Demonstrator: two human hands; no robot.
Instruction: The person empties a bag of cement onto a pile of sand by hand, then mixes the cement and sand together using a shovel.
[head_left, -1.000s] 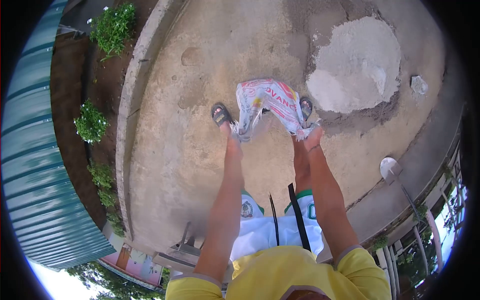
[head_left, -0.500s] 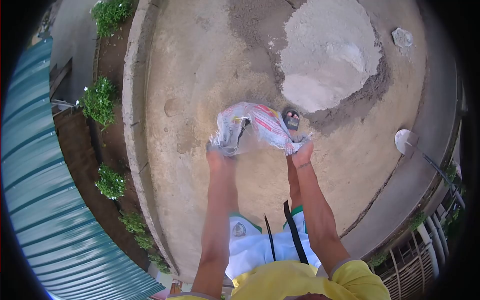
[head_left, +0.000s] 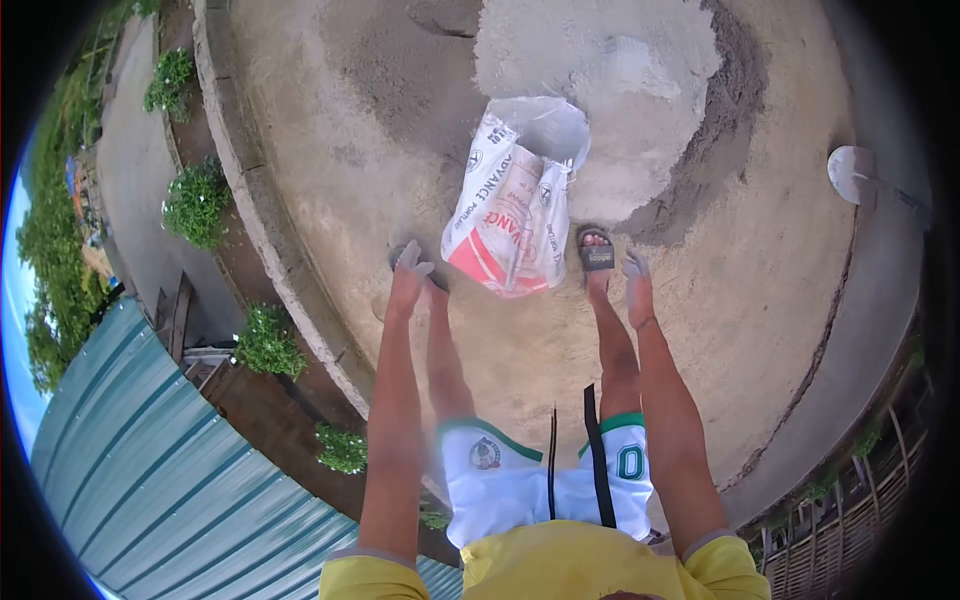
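Note:
A cement bag [head_left: 485, 215], white with red and black print reading ADVANCE PORTLAND, is in front of me, loose from both hands. Its open end points away from me and overlaps the pale powder pile [head_left: 660, 150] in this view. My left hand [head_left: 410, 270], dusted grey, is to the left of the bag, fingers apart with nothing in them. To the bag's right, above the ground by my sandalled foot [head_left: 596, 256], my right hand [head_left: 637, 280] is also free of it, fingers loosely extended and powdery.
A shovel [head_left: 852, 175] lies at the right with its blade on the concrete ground [head_left: 720, 340]. On the left runs a low concrete curb [head_left: 250, 175], with flowering shrubs [head_left: 197, 203] behind it and a green corrugated roof [head_left: 180, 450] nearer me.
Both hands have let go of the cement bag and moved apart. The bag, bunched up before, is now spread out and farther from me. My view has shifted.

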